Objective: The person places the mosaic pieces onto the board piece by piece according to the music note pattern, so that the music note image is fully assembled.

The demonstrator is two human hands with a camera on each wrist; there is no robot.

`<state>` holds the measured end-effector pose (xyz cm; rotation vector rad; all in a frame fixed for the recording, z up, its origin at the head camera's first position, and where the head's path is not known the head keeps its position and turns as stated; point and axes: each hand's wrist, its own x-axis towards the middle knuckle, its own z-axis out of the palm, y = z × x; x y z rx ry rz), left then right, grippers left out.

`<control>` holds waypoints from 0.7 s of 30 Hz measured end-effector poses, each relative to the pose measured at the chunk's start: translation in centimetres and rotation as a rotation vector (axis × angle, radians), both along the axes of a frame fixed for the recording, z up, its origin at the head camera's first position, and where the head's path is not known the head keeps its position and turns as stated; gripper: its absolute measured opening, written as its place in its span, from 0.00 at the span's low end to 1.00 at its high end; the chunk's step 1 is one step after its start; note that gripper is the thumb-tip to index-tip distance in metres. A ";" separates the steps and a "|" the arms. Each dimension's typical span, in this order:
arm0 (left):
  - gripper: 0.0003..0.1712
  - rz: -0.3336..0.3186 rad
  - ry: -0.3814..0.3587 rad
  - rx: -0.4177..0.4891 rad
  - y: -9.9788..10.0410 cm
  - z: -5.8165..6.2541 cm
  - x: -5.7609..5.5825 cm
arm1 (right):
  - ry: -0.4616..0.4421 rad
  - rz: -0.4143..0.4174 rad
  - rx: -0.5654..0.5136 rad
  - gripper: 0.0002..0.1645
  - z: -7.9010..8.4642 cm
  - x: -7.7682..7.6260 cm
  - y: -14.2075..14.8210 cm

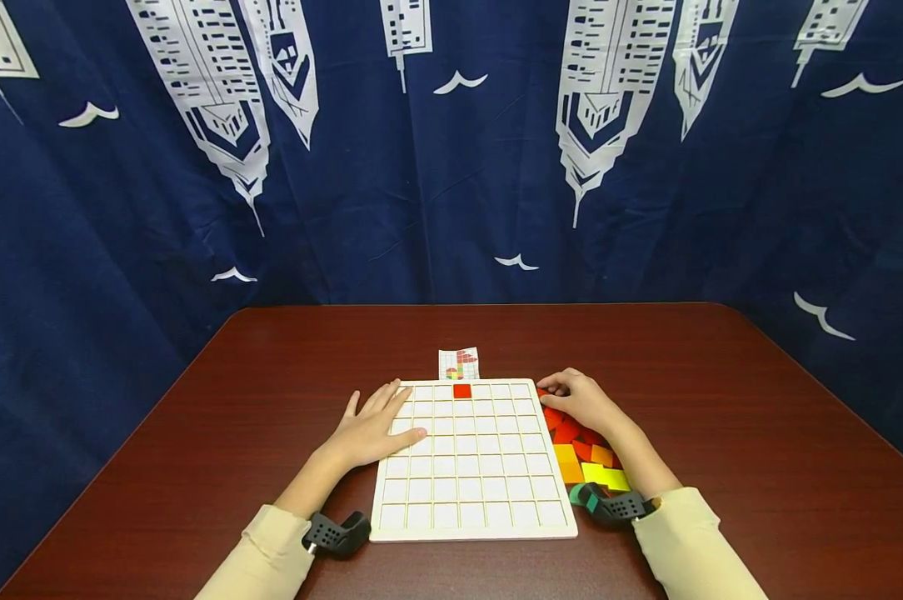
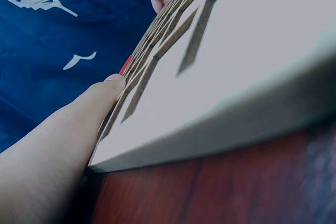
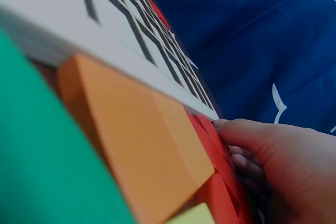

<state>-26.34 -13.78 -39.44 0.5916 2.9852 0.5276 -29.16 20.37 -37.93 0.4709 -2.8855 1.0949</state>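
A white board (image 1: 470, 467) marked with a grid of squares lies on the table, and one red square tile (image 1: 462, 391) sits in its top row. My left hand (image 1: 376, 429) rests on the board's left edge with fingers spread. Beyond the right edge, my right hand (image 1: 586, 404) reaches into a pile of red tiles (image 1: 567, 431). Its thumb and index finger are at a red piece (image 1: 543, 392) by the board's upper right corner, seeming to pinch it. In the right wrist view the other fingers are curled and partly hidden behind the red tiles (image 3: 220, 198).
Orange tiles (image 1: 569, 463), yellow tiles (image 1: 605, 477) and a green piece (image 1: 577, 494) lie along the board's right side. A small card (image 1: 459, 364) with a coloured grid pattern is behind the board. The brown table (image 1: 271, 392) ends at a blue patterned curtain (image 1: 421, 208).
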 end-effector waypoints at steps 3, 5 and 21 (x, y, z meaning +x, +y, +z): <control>0.48 0.003 0.002 -0.001 0.0 0.0 0.0 | 0.008 0.001 0.005 0.16 -0.1 -0.1 0.0; 0.48 0.003 0.005 -0.001 0.0 0.0 0.0 | 0.012 0.004 0.008 0.17 -0.1 -0.2 -0.1; 0.48 0.000 0.008 -0.005 0.1 0.0 0.0 | 0.024 -0.011 0.024 0.15 -0.5 -0.2 -0.4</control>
